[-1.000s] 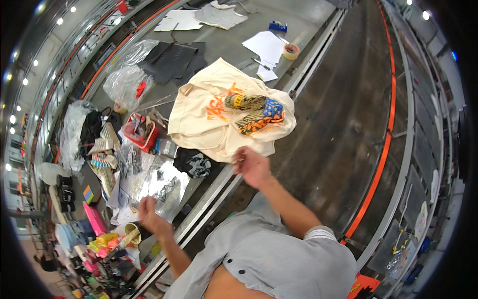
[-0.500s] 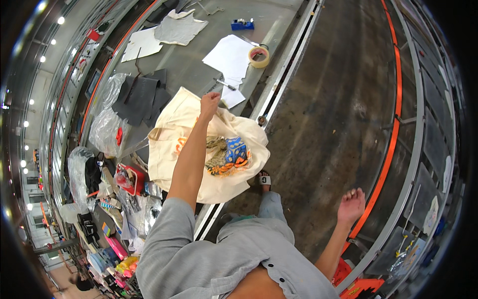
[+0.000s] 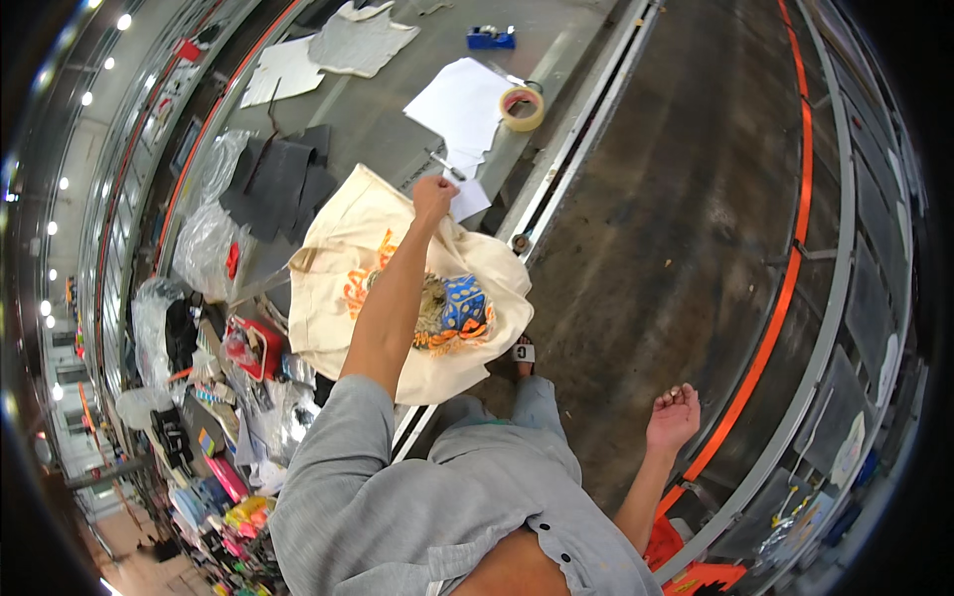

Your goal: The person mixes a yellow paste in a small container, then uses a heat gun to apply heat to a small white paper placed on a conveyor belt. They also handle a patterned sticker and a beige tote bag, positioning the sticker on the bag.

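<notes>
A cream fabric piece (image 3: 327,303) with orange lettering and a printed blue, olive and orange graphic (image 3: 464,306) lies rumpled over the table's near edge. My left hand (image 3: 434,196) is closed on its upper edge, with my forearm stretched across the print. Just beyond that hand, a pen (image 3: 449,167) rests on white paper sheets (image 3: 450,99). My right hand (image 3: 674,413) hangs out over the dark floor on the right, palm up, fingers apart and slightly curled, holding nothing.
The metal table edge (image 3: 584,109) runs diagonally. On the table are tape (image 3: 521,122), a blue dispenser (image 3: 491,41), dark sheets (image 3: 275,184), plastic bags (image 3: 199,248), a red basket (image 3: 268,353) and assorted clutter. An orange rail (image 3: 786,288) curves along the right.
My left hand has gone from low left up to the fabric's far edge, closing on it. My right hand has swung out rightward, away from the fabric. The view has shifted too.
</notes>
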`<act>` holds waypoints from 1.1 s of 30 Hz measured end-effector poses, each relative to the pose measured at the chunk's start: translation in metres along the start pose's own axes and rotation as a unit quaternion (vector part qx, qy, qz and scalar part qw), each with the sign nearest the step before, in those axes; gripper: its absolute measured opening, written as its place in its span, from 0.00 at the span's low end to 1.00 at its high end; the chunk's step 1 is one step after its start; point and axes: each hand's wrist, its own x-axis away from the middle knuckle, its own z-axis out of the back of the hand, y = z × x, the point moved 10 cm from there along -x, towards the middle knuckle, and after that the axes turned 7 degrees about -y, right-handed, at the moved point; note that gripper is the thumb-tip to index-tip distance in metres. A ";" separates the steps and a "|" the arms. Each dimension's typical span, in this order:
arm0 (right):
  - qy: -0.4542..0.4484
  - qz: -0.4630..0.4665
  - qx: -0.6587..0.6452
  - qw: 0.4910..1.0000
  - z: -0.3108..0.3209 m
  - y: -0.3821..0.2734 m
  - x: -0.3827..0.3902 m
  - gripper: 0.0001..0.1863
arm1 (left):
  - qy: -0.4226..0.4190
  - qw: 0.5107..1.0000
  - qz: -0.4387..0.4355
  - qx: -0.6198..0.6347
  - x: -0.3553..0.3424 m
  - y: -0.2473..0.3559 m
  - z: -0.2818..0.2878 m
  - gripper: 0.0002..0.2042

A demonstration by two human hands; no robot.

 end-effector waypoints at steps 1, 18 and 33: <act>-0.011 -0.005 0.006 1.000 -0.010 0.002 -0.005 0.12 | -0.007 1.000 -0.002 0.026 0.004 0.004 0.006 0.08; -0.490 -0.195 0.284 0.801 -0.287 0.278 0.154 0.42 | 0.118 0.848 0.186 0.482 0.479 -0.139 0.147 0.02; -0.633 -0.073 0.463 0.617 -0.256 0.484 0.389 0.52 | 0.218 0.725 0.105 0.644 0.652 -0.250 0.202 0.12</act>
